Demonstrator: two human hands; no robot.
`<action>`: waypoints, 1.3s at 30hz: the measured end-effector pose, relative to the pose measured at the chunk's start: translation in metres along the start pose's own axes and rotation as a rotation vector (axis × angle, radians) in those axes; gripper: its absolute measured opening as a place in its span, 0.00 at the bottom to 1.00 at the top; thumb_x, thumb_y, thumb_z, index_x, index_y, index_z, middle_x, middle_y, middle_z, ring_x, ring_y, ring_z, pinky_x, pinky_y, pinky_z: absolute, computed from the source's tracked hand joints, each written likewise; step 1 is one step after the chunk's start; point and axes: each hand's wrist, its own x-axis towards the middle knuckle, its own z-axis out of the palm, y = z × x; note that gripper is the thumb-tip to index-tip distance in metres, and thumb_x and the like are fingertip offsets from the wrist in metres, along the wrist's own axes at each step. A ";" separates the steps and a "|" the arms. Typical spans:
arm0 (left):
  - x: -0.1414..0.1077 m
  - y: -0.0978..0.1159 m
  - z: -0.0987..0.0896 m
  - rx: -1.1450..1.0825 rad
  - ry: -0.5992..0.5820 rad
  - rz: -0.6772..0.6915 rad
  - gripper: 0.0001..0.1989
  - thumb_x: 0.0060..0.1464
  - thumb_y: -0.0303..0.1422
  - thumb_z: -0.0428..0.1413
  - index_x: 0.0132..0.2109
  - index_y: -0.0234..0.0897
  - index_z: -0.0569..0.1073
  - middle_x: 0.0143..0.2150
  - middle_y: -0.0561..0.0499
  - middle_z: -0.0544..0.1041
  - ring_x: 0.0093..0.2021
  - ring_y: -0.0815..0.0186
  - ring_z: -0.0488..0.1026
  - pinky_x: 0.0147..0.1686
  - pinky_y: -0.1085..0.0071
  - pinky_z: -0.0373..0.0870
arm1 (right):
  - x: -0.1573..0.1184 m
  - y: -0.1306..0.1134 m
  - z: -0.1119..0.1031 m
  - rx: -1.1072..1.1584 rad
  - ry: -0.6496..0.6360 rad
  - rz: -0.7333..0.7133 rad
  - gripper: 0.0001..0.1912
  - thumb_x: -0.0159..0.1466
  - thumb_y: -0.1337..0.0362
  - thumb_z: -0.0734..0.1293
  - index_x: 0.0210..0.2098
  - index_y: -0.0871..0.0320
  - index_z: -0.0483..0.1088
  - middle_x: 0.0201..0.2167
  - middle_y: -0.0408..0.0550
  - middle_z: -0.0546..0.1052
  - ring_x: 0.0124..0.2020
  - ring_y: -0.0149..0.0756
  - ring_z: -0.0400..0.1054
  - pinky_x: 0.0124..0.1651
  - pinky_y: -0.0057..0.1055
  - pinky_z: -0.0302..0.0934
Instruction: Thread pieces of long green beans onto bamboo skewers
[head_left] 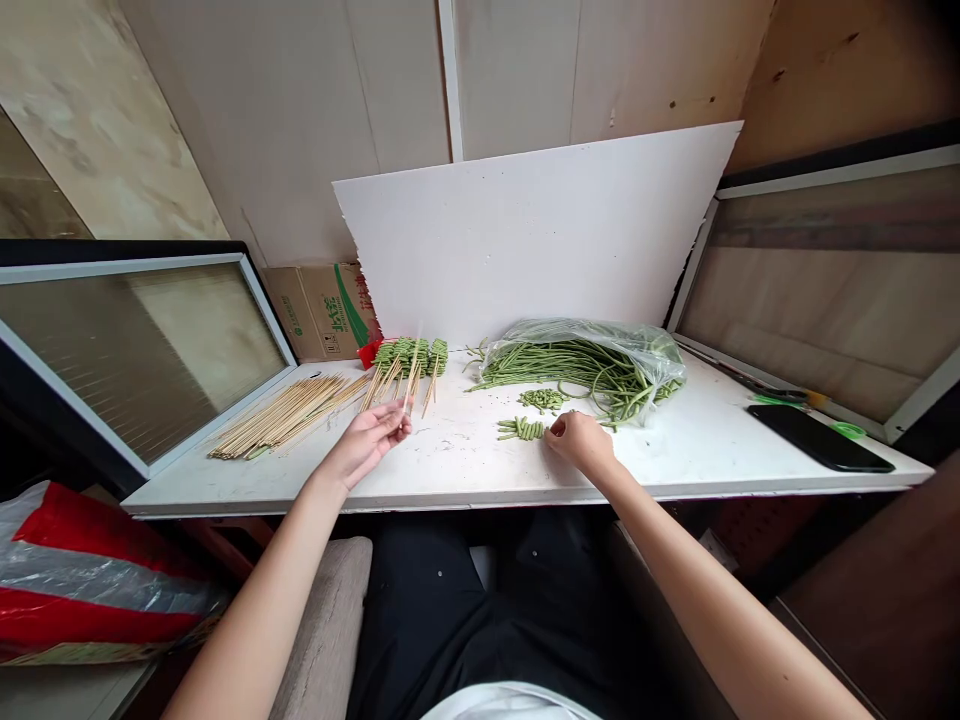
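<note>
A thin bamboo skewer (409,392) stands nearly upright, pinched in the fingertips of my left hand (373,438) above the table. My right hand (579,440) rests on the tabletop with its fingers curled together. Its fingertips meet the right end of a short row of green long bean pieces (523,429); what lies between them is hidden. Just behind that row is a small heap of cut bean bits (541,400). Finished-looking skewers of green beans (405,357) lie at the back, their bare sticks pointing toward me.
Loose bamboo skewers (281,415) are spread at the left. A clear plastic bag of long beans (577,365) lies at the back right. A black phone (819,437) and a green ring (847,430) sit near the right edge. A cardboard box (319,312) and white board (540,240) stand behind.
</note>
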 end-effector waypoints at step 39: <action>-0.024 -0.096 -0.012 1.154 0.130 0.347 0.26 0.69 0.50 0.45 0.25 0.40 0.56 0.22 0.57 0.52 0.25 0.69 0.50 0.29 0.67 0.47 | -0.008 -0.020 0.034 1.603 -0.279 -0.075 0.25 0.48 0.51 0.85 0.41 0.55 0.82 0.35 0.45 0.79 0.34 0.33 0.68 0.37 0.31 0.62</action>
